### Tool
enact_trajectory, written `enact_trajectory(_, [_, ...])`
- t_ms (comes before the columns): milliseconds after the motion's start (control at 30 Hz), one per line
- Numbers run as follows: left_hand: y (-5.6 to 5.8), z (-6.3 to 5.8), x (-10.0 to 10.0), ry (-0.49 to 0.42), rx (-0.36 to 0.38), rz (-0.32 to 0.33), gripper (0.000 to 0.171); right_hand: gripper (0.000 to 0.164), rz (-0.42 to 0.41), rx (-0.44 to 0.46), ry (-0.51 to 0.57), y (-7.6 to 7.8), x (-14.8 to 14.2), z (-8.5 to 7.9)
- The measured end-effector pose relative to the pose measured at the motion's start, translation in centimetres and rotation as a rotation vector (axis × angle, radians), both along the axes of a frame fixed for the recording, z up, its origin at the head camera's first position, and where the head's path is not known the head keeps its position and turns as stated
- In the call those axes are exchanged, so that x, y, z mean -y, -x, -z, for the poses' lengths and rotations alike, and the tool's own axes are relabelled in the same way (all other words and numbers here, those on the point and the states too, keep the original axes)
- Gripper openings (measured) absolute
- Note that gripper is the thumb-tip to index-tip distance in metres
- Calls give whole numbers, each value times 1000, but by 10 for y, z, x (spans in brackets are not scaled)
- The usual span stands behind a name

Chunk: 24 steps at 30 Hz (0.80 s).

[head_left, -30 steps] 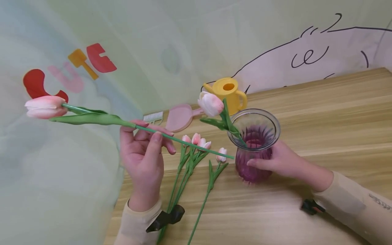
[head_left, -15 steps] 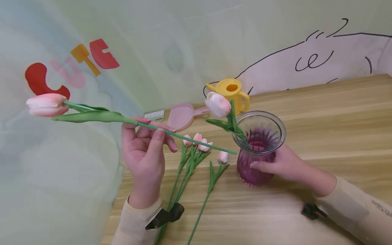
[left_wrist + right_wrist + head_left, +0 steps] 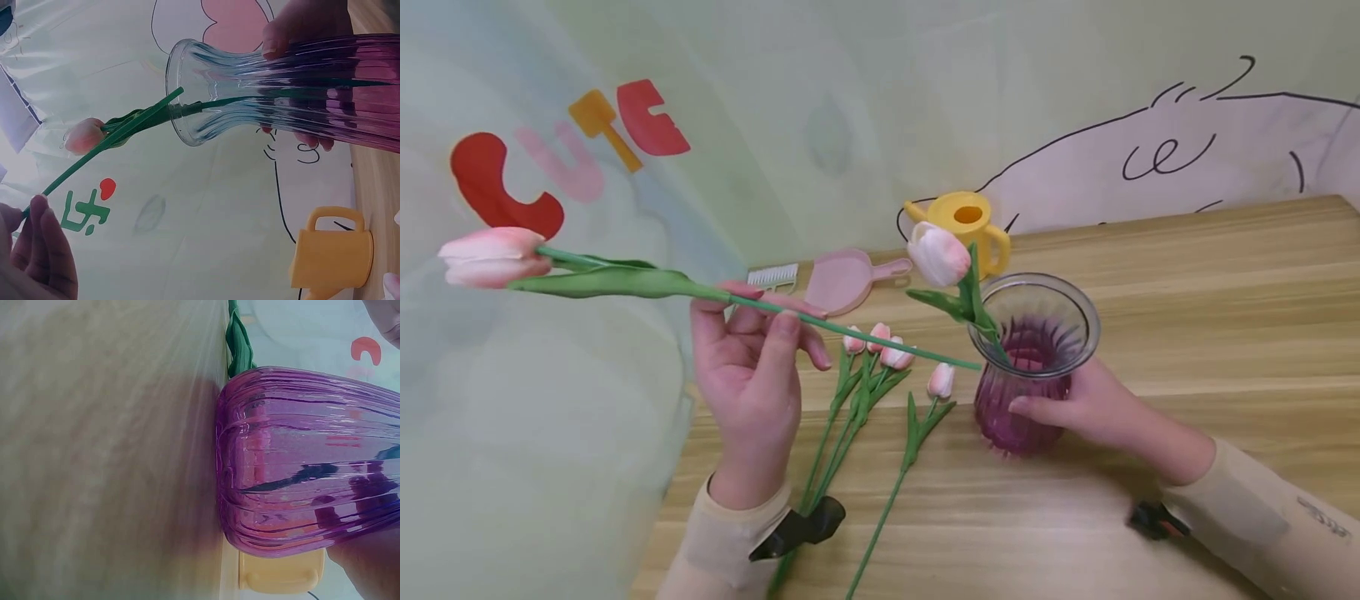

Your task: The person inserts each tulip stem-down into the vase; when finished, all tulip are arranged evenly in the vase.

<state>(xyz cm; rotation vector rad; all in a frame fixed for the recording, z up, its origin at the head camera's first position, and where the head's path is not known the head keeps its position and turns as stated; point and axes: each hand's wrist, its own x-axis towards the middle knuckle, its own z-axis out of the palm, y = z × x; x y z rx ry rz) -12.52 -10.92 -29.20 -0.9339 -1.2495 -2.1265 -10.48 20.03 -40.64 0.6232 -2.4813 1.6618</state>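
Left of the vase [image 3: 997, 410], above the table [image 3: 1195, 308], my left hand [image 3: 747, 379]: thumb and fingers pinch the thin green stem of a pink-and-white tulip [image 3: 625, 282]; the grip is narrow, closed down to the stem.
Held blossom: out to the left, with the long leaf behind it; the whole flower lies nearly level, its bare stem running right and slightly down.
Stem end: right by the glass rim; I cannot tell whether the two touch.
My right hand [image 3: 1097, 398]: wrapped round the purple body, thumb on the near side, fingers partly showing through the glass.
Glass: fluted, clear at the flared mouth, purple lower down, upright with its base on the wood grain.
Standing tulip [image 3: 938, 254]: stem inside the glass, blossom and leaves leaning out over the rim's left side.
Bunched tulips [image 3: 862, 398]: three lying heads together beyond my left wrist.
Single tulip [image 3: 913, 433]: flat on the wood, between that bunch and the glass.
Watering can [image 3: 985, 220]: yellow, against the wall, partly behind the standing blossom.
Dustpan [image 3: 841, 282]: pink, left of the can, a white-toothed brush [image 3: 772, 277] just beside it.
Wall [image 3: 865, 100]: coloured letters [image 3: 658, 118] spelling CUTE at left, black line drawing at right.
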Motion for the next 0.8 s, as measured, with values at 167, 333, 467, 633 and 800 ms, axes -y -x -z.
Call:
enact_trajectory(167, [0,-4,-1,-36,-24,-6,25,74,-5,-15,-8,1,-1,-3])
enact_trajectory(333, [-2,-4,0,-37,-23,-18,25,73,-14,-25,14,-1,-1,-1])
enact_trajectory(467, [-3,-4,0,-39,-3,-17,27,75,-23,-32,34,-2,-1,0])
enact_trajectory(633, [-2,-3,0,-38,-5,0,27,79,-32,-36,45,-1,0,0])
enact_trajectory(800, [-2,0,-1,-61,-39,34,26,74,-45,-36,38,-3,-1,0])
